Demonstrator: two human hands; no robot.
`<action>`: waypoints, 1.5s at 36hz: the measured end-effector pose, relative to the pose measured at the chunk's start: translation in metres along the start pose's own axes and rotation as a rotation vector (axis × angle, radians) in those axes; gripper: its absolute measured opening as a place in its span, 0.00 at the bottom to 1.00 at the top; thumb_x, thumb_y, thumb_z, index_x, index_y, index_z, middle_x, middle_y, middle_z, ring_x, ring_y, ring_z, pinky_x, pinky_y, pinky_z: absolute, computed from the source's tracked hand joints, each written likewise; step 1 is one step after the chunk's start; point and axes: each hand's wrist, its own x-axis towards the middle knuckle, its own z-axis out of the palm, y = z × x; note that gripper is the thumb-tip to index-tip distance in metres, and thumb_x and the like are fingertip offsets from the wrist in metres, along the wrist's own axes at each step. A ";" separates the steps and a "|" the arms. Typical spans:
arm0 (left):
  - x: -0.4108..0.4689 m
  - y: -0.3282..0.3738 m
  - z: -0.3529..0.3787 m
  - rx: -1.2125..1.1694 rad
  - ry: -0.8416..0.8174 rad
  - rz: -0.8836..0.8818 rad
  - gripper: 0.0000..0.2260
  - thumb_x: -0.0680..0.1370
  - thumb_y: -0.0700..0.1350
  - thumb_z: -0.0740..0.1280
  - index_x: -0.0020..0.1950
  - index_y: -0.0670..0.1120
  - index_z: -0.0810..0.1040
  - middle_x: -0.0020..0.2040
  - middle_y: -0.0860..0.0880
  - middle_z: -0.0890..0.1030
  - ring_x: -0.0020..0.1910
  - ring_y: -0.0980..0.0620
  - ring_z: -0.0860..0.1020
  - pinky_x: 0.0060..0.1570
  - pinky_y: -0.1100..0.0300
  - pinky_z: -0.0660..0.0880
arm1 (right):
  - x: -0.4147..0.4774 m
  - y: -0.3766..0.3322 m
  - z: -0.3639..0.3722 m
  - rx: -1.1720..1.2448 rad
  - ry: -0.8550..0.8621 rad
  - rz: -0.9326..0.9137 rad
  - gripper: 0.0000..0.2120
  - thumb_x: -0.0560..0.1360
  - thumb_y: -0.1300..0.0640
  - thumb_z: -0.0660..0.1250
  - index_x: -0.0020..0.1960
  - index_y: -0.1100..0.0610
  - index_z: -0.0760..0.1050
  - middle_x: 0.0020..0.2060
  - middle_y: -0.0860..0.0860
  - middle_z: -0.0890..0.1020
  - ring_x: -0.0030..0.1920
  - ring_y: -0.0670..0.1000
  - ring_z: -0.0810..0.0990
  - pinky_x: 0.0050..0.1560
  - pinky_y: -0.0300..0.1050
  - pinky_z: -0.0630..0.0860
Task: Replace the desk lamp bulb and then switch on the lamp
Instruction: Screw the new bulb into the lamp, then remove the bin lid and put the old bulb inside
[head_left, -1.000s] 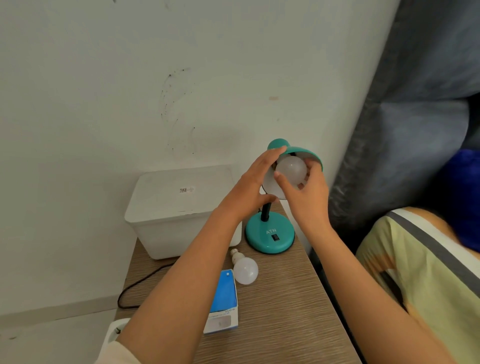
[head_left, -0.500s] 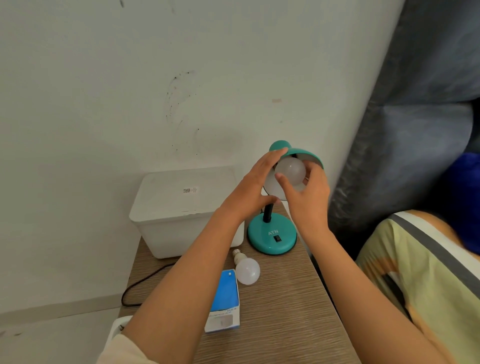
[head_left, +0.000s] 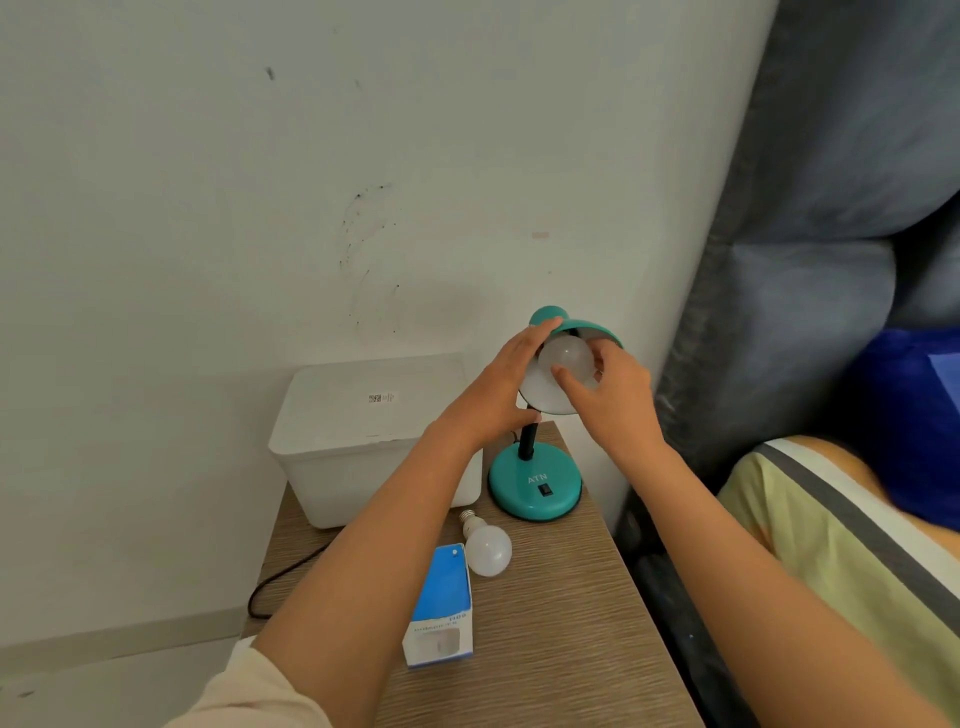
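Observation:
A teal desk lamp stands at the far right corner of the wooden table, its round base (head_left: 535, 491) carrying a black switch (head_left: 544, 489). My left hand (head_left: 498, 395) holds the left rim of the tilted lamp shade (head_left: 582, 326). Inside the shade sits a white bulb (head_left: 566, 357), and my right hand (head_left: 608, 400) has its fingers closed around it. A second white bulb (head_left: 485, 546) lies loose on the table in front of the base, beside a blue and white bulb box (head_left: 441, 608).
A white lidded plastic bin (head_left: 358, 431) stands against the wall left of the lamp. A black cord (head_left: 280, 577) runs off the table's left edge. A grey upholstered headboard (head_left: 810, 260) and striped bedding (head_left: 857, 571) lie close on the right.
My right hand has shifted its grip on the bulb in the shade, fingers now wrapped further around it. The left hand stays on the shade's rim.

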 end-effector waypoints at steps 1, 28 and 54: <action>-0.002 0.003 -0.002 0.010 -0.014 -0.013 0.45 0.70 0.33 0.72 0.75 0.57 0.49 0.73 0.50 0.60 0.69 0.56 0.62 0.61 0.69 0.61 | -0.001 -0.001 -0.004 -0.037 -0.030 -0.006 0.21 0.74 0.54 0.67 0.64 0.60 0.71 0.58 0.56 0.79 0.59 0.55 0.76 0.58 0.44 0.71; -0.147 -0.066 -0.092 0.101 0.282 -0.578 0.36 0.75 0.56 0.68 0.76 0.44 0.55 0.76 0.47 0.56 0.74 0.50 0.57 0.71 0.56 0.57 | -0.067 -0.020 0.062 -0.152 -0.527 0.068 0.34 0.75 0.47 0.65 0.73 0.61 0.57 0.72 0.58 0.66 0.72 0.56 0.63 0.69 0.48 0.62; -0.138 -0.143 -0.107 -0.529 0.572 -0.563 0.36 0.65 0.56 0.76 0.69 0.54 0.64 0.63 0.54 0.74 0.62 0.58 0.72 0.61 0.60 0.71 | -0.015 -0.019 0.133 0.417 -0.260 0.198 0.41 0.68 0.50 0.73 0.74 0.54 0.55 0.69 0.51 0.68 0.62 0.42 0.63 0.61 0.38 0.62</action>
